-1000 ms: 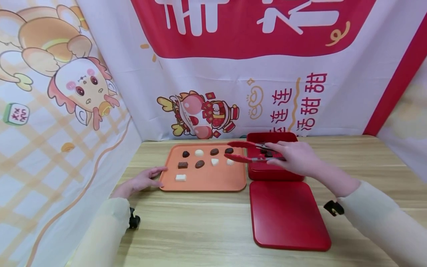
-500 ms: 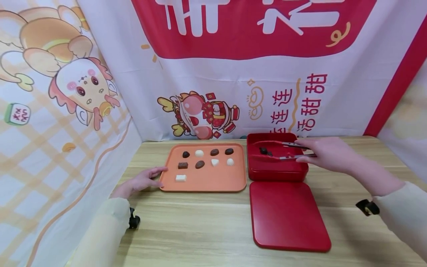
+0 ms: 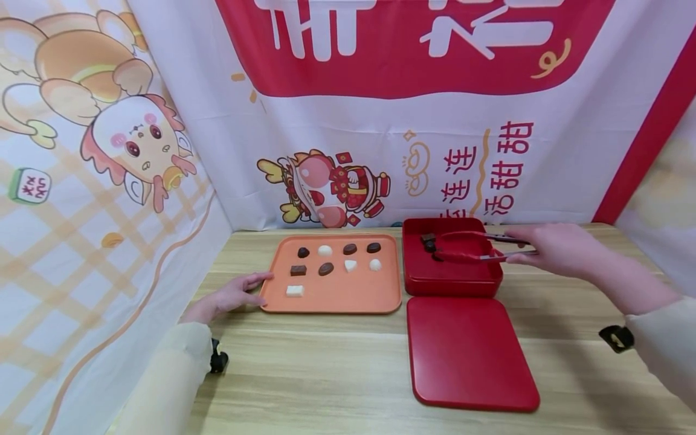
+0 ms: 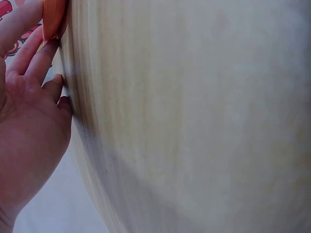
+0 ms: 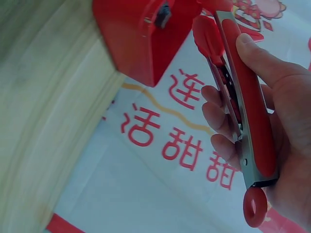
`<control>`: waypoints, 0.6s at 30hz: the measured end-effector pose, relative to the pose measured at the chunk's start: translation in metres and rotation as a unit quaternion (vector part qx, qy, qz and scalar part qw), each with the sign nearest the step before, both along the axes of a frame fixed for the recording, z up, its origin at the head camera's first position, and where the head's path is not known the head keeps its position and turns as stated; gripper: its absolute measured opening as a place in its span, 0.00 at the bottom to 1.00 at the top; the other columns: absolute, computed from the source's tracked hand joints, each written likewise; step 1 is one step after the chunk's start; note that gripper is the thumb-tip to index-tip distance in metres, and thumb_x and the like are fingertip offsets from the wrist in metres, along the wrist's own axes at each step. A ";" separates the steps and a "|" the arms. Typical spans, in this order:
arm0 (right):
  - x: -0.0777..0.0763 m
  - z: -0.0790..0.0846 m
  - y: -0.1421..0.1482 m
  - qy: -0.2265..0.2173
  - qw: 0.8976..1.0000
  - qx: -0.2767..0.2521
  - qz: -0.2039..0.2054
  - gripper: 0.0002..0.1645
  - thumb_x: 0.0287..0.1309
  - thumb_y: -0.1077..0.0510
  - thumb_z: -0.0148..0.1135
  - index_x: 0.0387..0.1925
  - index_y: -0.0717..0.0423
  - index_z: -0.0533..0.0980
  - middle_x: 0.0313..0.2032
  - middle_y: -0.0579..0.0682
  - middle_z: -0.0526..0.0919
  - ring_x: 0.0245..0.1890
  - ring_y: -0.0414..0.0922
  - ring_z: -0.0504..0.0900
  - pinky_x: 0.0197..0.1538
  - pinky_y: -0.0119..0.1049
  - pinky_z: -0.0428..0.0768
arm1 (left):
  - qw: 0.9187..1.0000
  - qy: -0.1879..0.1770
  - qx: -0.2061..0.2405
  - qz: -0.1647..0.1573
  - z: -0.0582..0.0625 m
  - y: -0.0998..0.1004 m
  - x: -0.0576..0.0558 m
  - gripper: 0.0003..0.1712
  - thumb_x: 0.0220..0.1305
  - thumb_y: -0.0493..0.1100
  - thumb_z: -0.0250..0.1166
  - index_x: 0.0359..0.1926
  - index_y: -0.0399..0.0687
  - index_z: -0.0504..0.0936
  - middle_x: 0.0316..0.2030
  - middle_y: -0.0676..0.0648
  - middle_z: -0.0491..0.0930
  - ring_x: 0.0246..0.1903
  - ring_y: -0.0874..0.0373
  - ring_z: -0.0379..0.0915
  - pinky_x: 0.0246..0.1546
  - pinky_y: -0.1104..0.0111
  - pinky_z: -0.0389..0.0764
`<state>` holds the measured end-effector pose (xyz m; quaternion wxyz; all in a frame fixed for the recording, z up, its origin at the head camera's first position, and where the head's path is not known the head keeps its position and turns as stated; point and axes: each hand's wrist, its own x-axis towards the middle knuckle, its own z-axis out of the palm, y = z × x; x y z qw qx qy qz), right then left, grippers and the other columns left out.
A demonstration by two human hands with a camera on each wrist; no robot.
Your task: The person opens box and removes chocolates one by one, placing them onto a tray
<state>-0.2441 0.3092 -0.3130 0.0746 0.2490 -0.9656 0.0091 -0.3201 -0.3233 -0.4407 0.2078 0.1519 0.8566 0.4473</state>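
My left hand [image 3: 234, 294] rests at the left edge of an orange tray [image 3: 337, 303], its fairly straight fingers touching the rim. Several dark and white chocolates lie on the tray in rows, among them a white bar [image 3: 295, 291] at the front left. With my right hand [image 3: 565, 246] I grip red-tipped kitchen tongs [image 5: 255, 111], fingers and thumb wrapped round the handles. Their red tips reach into a red box [image 3: 454, 287] right of the tray. A few dark chocolates [image 3: 428, 239] sit in the box near the tips; whether the tips touch one cannot be made out.
A red lid [image 3: 470, 356] lies flat on the wooden table [image 3: 315, 374], in front of the box. A printed cloth backdrop [image 3: 337, 127] stands behind the table, and another patterned cloth [image 3: 136, 260] hangs along the left side.
My right hand has moved right with the tongs, from over the tray's right edge into the box. The dark chocolates in the box now show more. My left hand and the tray stayed put.
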 end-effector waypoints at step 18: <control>-0.029 -0.022 -0.007 -0.064 0.998 0.000 -0.006 0.28 0.52 0.47 0.72 0.49 0.61 0.81 0.36 0.51 0.85 0.34 0.48 0.83 0.37 0.51 0.82 | 1.000 -0.012 0.010 0.003 -0.001 0.000 0.001 0.44 0.60 0.38 0.69 0.73 0.37 0.58 0.72 0.32 0.49 0.71 0.37 0.44 0.66 0.48 0.56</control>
